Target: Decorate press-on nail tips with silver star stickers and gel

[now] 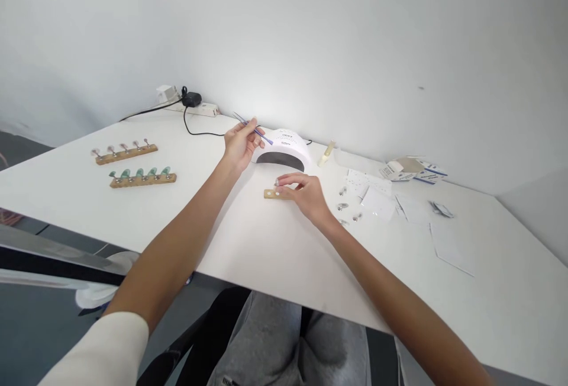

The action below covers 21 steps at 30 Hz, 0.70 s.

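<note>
My left hand (242, 143) is closed around purple tweezers (254, 128), raised just left of the white nail lamp (288, 138). Below the lamp's dark opening lies a short wooden strip (269, 195) with white dots on top. My right hand (305, 192) reaches over this strip, thumb and fingers pinched on a small shiny piece (277, 183) at its upper side. The fingers cover part of that piece and the strip's right end, so its exact kind is unclear. Several small metal stands (342, 206) lie to the right of my right hand.
At left are a wooden strip with green nail tips (142, 181) and another with pinkish nail tips (126, 153). A power strip (206, 109) with a black adapter (191, 99) sits by the wall. To the right are a yellowish tube (327, 153), clear sheets (377, 202) and opened packaging (408, 168).
</note>
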Each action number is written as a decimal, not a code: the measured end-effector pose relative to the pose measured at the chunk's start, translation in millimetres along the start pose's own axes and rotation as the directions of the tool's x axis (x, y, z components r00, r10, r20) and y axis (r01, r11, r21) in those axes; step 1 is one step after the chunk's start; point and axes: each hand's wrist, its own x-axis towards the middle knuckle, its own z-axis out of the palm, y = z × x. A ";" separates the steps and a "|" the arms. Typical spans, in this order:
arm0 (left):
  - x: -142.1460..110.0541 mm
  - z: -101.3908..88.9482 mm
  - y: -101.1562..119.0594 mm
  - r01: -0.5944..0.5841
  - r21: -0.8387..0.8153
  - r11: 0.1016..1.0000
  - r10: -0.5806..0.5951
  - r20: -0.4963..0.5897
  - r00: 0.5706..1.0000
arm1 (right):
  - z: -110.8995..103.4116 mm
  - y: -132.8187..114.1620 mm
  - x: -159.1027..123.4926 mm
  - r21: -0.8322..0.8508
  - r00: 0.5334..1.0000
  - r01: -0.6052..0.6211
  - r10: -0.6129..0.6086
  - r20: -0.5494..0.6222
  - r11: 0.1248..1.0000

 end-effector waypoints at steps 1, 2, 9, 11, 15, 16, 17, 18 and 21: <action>-0.4 -0.5 -0.4 0.003 -0.002 1.000 -0.003 0.001 1.000 | 8.0 6.8 9.2 -0.001 1.000 -0.007 0.007 0.017 1.000; -0.6 -1.1 -1.0 0.005 -0.001 1.000 -0.005 0.004 1.000 | 14.1 13.4 16.1 -0.007 0.999 -0.019 0.019 0.031 1.000; -0.8 -3.1 -2.5 0.017 0.030 0.999 -0.018 0.045 0.999 | 18.4 38.7 24.4 -0.049 0.987 -0.105 0.110 0.114 0.993; -1.3 -2.7 -2.6 0.016 0.043 0.999 -0.018 0.049 0.999 | 16.2 39.0 25.6 -0.047 0.980 -0.124 0.130 0.150 0.991; -2.1 -2.6 -2.7 0.020 0.072 0.997 -0.024 0.051 0.998 | 12.3 36.5 29.8 -0.037 0.964 -0.151 0.155 0.217 0.988; -2.1 -2.7 -2.7 0.019 0.077 0.997 -0.023 0.053 0.998 | 10.7 35.8 30.4 -0.034 0.960 -0.154 0.158 0.233 0.987; -2.1 -2.9 -2.7 0.017 0.080 0.997 -0.022 0.054 0.998 | 8.9 35.0 30.6 -0.030 0.956 -0.156 0.158 0.249 0.987; -2.0 -3.2 -2.7 0.015 0.083 0.996 -0.020 0.055 0.998 | 6.7 34.4 30.6 -0.026 0.952 -0.156 0.157 0.262 0.987; -1.2 -4.1 -2.9 0.009 0.088 0.996 -0.014 0.060 0.998 | 0.4 33.0 29.3 -0.021 0.944 -0.150 0.150 0.293 0.988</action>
